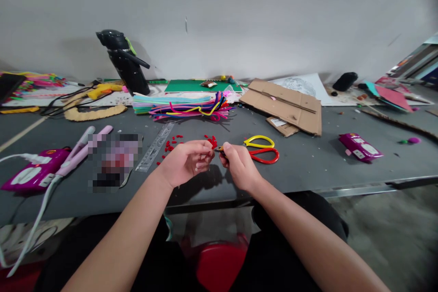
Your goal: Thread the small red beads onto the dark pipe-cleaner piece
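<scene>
Over the table's front part, my left hand is pinched, its fingertips at a small red piece. Right beside it, my right hand is closed on a small tool with dark jaws and an orange-yellow part, probably small pliers; the jaws point at the left fingertips. Several short red pieces lie on the grey table behind my left hand. Scissors with one yellow and one red handle loop rest just right of my right hand; their blades are hidden.
Colourful pipe cleaners lie behind the hands, with cardboard to their right. A clear ruler, a pink hair iron and a purple packet are at left. Another purple packet is at right. A black bottle stands behind.
</scene>
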{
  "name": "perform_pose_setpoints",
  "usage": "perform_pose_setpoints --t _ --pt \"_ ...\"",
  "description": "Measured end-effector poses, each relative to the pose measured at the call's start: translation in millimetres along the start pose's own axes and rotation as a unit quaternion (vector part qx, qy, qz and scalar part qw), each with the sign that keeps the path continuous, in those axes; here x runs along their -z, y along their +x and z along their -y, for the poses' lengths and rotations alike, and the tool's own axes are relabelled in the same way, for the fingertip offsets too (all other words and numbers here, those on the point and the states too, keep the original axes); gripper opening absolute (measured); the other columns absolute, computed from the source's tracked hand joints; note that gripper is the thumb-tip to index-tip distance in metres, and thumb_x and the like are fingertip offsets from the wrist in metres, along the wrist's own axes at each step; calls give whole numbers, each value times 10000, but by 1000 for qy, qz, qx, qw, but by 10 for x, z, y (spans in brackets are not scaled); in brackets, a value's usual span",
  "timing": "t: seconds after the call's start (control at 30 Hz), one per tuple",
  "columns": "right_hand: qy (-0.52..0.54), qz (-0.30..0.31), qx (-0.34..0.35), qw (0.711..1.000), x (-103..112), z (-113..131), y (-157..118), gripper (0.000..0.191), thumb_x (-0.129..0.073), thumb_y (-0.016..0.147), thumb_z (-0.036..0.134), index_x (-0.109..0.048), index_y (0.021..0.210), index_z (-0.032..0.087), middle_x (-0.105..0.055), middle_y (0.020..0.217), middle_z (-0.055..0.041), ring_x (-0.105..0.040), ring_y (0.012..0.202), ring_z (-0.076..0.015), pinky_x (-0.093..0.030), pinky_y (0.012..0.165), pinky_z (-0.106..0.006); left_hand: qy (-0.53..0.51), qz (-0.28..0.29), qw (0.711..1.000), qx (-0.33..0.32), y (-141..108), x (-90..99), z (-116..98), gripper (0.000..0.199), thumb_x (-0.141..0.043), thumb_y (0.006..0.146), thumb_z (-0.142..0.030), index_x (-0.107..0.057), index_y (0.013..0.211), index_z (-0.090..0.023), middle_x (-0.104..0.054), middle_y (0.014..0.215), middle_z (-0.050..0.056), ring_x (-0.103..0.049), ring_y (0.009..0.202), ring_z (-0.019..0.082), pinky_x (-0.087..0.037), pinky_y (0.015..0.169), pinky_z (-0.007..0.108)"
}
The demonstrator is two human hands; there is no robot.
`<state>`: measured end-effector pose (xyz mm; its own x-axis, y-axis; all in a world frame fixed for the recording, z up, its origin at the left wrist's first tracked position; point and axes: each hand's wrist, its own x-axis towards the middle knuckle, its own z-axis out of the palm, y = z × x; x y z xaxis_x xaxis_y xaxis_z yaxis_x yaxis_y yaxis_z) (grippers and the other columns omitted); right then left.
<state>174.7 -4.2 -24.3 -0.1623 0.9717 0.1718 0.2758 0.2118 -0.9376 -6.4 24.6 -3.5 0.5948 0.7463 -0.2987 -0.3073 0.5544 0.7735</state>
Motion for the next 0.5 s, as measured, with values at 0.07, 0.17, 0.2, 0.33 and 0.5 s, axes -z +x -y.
perform_pose_setpoints --t 0.07,0.17,0.2,0.33,0.5 --pt "-7 -1 0 1000 -1 11 -4 558 -277 1034 517 -459 618 193 -469 592 6 -436 589 -138 -320 598 -289 1 -3 1000 0 -1 -4 -1 109 -677 767 -194 -612 716 -123 -530 662 -1 -419 485 53 -319 489 200" --pt "-17 -2 0 1000 4 23 -10 534 -279 1038 487 -461 631 194 -468 593 9 -439 589 -138 -321 601 -288 7 -8 1000 -3 -1 -10 3 115 -682 759 -191 -604 704 -126 -531 661 -4 -413 483 52 -311 486 203" --pt "-20 -2 2 1000 6 24 -11 525 -279 1038 476 -460 633 195 -470 594 9 -440 590 -139 -322 604 -288 9 -8 1000 -4 -1 -10 5 119 -682 758 -192 -600 699 -127 -531 662 -5 -410 483 52 -311 488 204" --pt "-20 -3 4 1000 14 14 -9 515 -267 1041 441 -460 631 197 -473 595 7 -451 599 -145 -326 616 -292 19 -10 1000 -10 0 -8 5 123 -676 761 -200 -595 697 -132 -532 672 -4 -400 496 53 -319 498 211" --pt "-10 -1 -6 1000 16 8 -4 550 -278 1035 514 -451 621 196 -454 590 9 -431 596 -144 -314 610 -297 23 -12 1000 -11 1 -15 -7 152 -680 755 -205 -576 671 -134 -509 643 -7 -395 496 58 -294 480 208"
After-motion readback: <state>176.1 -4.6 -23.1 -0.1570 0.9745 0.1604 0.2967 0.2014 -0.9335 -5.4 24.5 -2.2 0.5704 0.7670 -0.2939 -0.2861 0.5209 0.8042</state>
